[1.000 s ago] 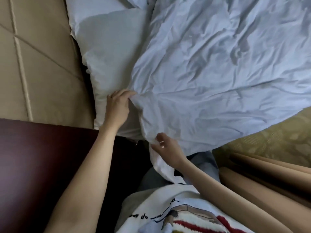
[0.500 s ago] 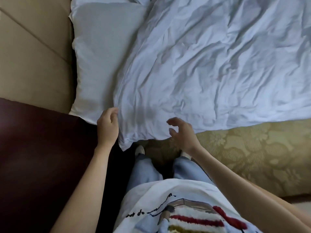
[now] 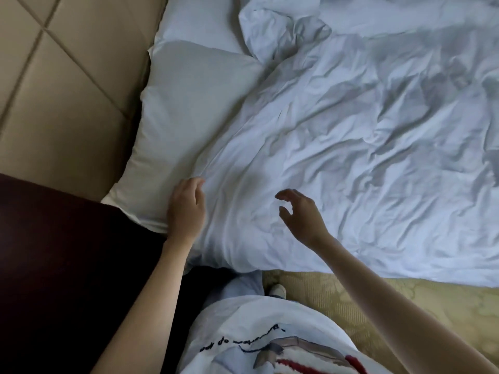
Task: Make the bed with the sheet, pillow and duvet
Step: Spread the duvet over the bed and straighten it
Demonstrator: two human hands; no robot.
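Two bare hands hover at the near edge of a bed as a person in a white printed T-shirt (image 3: 270, 338) stands at its side on a yellow-green patterned carpet (image 3: 405, 306). The left hand (image 3: 186, 209) rests at the seam where a crumpled white duvet (image 3: 351, 157) overlaps a plump white pillow (image 3: 186, 117), its fingers loosely curled against the cloth; whether it grips the fabric cannot be told. The right hand (image 3: 302, 214) hangs just above the duvet near its near corner, fingers spread apart and lightly bent, holding nothing. Beside the left arm, a dark reddish-brown wooden nightstand top (image 3: 67, 265) meets the bed's near corner. The duvet covers most of the bed, rumpled toward the far edge, hiding any sheet below. Farther off, the pillow lies against a beige quilted padded headboard (image 3: 67, 90).
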